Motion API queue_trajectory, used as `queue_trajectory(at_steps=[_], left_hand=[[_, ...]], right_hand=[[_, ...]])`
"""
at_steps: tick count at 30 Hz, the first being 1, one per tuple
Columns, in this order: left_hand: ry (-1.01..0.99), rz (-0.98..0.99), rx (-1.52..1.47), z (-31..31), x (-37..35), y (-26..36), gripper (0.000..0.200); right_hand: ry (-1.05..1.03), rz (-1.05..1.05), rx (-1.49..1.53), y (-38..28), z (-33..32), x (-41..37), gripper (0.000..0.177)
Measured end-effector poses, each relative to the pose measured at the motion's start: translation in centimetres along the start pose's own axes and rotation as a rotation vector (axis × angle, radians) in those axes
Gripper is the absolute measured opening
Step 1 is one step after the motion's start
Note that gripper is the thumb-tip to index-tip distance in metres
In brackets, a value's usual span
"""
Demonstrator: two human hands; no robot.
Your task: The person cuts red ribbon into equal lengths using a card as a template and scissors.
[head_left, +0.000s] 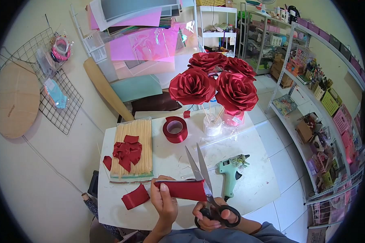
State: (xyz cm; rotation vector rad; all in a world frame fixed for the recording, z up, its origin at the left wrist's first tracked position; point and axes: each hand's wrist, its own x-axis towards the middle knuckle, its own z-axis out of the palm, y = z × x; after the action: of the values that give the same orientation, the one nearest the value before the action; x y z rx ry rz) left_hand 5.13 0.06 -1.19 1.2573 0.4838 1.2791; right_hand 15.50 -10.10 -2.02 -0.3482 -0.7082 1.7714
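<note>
My left hand (165, 198) pinches a folded strip of dark red satin ribbon (184, 190) near its left end. In my right hand (213, 214) is a pair of scissors (207, 189) with black handles, its blades apart and pointing away from me. The ribbon's right end lies right at the scissors' blades. Left of my left hand, a cut piece of red ribbon (136, 197) rests on the white table (251, 178). Farther back lies a roll of red ribbon (181, 137). A mint green glue gun (230, 174) is to the right of the scissors.
Red ribbon petals (127, 154) lie on a bundle of thin wooden sticks (146, 146) at the left. Large red ribbon roses (192, 86) on sticks stand in a white container (212, 126) at the back. Loaded metal shelves (304, 87) line the right wall.
</note>
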Motion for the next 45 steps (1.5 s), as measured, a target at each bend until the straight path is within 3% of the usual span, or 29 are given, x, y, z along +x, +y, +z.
queue_trajectory(at_steps=[5, 9, 11, 12, 16, 18, 22, 26, 30, 34, 36, 40, 42, 45], left_hand=[[-0.060, -0.048, 0.092, -0.4, -0.1, -0.4, 0.017], [-0.090, -0.083, 0.129, -0.7, 0.0, -0.6, 0.017], [-0.073, -0.083, 0.129, -0.8, -0.1, -0.8, 0.017], [-0.057, -0.082, 0.129, -0.9, -0.1, -0.8, 0.017], [0.129, -0.140, 0.000, -0.2, 0.2, 0.0, 0.018], [0.163, -0.164, -0.050, -0.8, 0.5, 0.2, 0.021], [0.271, -0.026, -0.078, -3.6, 0.9, 0.2, 0.027], [0.336, -0.025, -0.081, -6.7, 0.6, 0.1, 0.029], [0.308, -0.031, -0.105, -8.2, 0.1, 0.8, 0.030], [0.344, 0.036, -0.155, -9.4, -0.3, 0.8, 0.035], [0.353, 0.036, -0.201, -9.0, -0.8, 0.9, 0.038], [0.335, 0.005, -0.266, -8.8, -1.7, 0.5, 0.038], [0.335, -0.035, -0.299, -8.8, -1.7, 0.4, 0.037], [0.350, 0.006, -0.317, -8.6, -1.7, 0.8, 0.036]], right_hand=[[-0.002, -0.189, 0.029, -0.1, 0.5, 0.4, 0.080], [0.105, -0.122, -0.034, -0.6, 1.0, 0.2, 0.090], [0.021, -0.150, 0.086, -0.3, 0.1, -0.3, 0.074], [0.021, -0.150, 0.085, -0.5, 0.1, -0.5, 0.074], [0.178, -0.146, -0.107, -2.5, 0.4, -1.9, 0.056], [0.367, -0.096, -0.461, -5.3, 1.1, -3.0, 0.046], [0.680, 0.123, -1.615, -10.0, 1.5, -5.2, 0.035], [0.781, 0.251, -2.009, -12.4, 0.5, -5.4, 0.040], [0.703, 0.240, -1.912, -13.1, 0.5, -1.5, 0.039], [0.710, 0.283, -1.797, -10.5, -1.3, 2.7, 0.054], [0.755, 0.450, -1.881, -10.0, -1.9, 4.6, 0.055], [0.762, 0.491, -1.953, -9.0, -2.5, 7.2, 0.053], [0.854, 0.180, -2.228, -8.3, -5.1, 8.7, 0.054], [0.952, 0.124, -2.279, -8.0, -7.2, 11.4, 0.049]])
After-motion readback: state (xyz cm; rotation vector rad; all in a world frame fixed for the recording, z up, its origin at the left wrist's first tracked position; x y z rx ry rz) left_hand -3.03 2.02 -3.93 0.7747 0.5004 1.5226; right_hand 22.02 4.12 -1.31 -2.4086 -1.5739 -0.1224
